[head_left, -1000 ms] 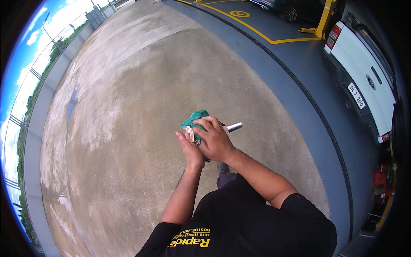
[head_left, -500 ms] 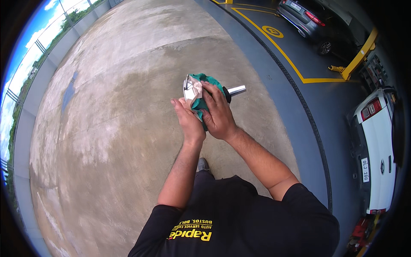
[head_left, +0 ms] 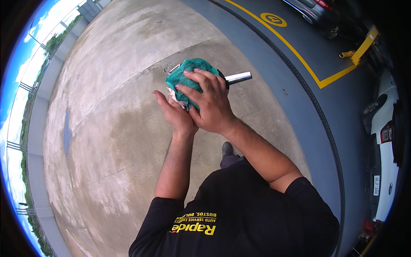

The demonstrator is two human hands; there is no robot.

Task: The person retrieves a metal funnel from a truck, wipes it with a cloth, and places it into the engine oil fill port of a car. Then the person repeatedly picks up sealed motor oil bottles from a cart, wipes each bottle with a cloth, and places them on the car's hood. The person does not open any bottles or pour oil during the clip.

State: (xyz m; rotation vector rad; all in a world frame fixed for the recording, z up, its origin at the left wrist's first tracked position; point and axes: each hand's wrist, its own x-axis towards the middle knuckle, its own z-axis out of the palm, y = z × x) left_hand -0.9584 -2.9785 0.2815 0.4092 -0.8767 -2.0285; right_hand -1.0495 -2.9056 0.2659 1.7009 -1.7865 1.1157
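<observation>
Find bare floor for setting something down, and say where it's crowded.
Bare concrete stretches between the grey wall and the left hand; more floor lies bare between the silver tube and the dark strip. Crowded: around the green cloth under the right hand, and the right edge, with its white vehicle.

Blk short-slv tee [head_left: 261, 214] w/ yellow print [head_left: 194, 228], dk trouser leg [head_left: 230, 160], grey shoe [head_left: 227, 148], bare forearms [head_left: 174, 165]

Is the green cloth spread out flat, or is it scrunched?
Not flat, a bit scrunched: the green cloth bulges and creases under the right hand, and its lower edge is crumpled.
</observation>
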